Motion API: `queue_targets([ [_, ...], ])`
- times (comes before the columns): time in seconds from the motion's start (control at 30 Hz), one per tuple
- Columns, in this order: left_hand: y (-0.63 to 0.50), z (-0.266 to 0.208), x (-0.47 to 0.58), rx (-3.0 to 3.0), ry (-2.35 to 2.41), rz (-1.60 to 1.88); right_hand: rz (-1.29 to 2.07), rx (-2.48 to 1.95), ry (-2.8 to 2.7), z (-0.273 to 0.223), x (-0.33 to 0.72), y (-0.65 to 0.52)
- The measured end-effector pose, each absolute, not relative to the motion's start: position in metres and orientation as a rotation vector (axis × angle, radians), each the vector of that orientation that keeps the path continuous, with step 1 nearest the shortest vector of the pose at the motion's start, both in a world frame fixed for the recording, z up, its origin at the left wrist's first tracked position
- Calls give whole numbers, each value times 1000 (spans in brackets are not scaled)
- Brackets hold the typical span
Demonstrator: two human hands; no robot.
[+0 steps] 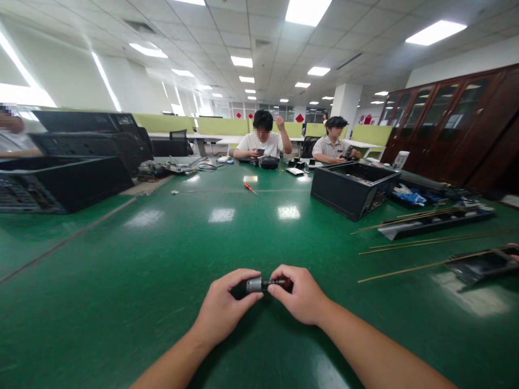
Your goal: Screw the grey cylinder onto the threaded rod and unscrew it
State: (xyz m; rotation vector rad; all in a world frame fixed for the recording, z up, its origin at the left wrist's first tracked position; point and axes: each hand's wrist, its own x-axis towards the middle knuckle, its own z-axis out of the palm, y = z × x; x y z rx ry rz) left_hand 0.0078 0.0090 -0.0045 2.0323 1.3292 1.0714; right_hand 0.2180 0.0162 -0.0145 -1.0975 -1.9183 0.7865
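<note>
Low over the green tabletop, my left hand (225, 302) grips a short grey metal cylinder (254, 284) between thumb and fingers. A dark, ridged shaft (266, 282) lies in line with the cylinder's right end; whether it is fixed inside or only pushed against it I cannot tell. My right hand (303, 296) pinches that shaft with its fingertips, and a dark reddish end is partly hidden in the palm. Both pieces lie roughly level, between my two hands.
The green table (174, 254) carries an orange screwdriver (250, 188) farther off. A black computer case (344, 189) stands right, near thin brass-coloured rods (405, 273) and a metal channel (438, 224). More cases (97, 181) stand left. Two people (261, 143) sit opposite; others are partly visible at both edges.
</note>
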Motion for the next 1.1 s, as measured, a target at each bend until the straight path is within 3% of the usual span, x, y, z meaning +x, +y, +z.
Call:
queue_targets([
  [1.1, 8, -3, 6, 2024, 1381, 1098, 835, -1117, -1866, -13, 219, 17],
])
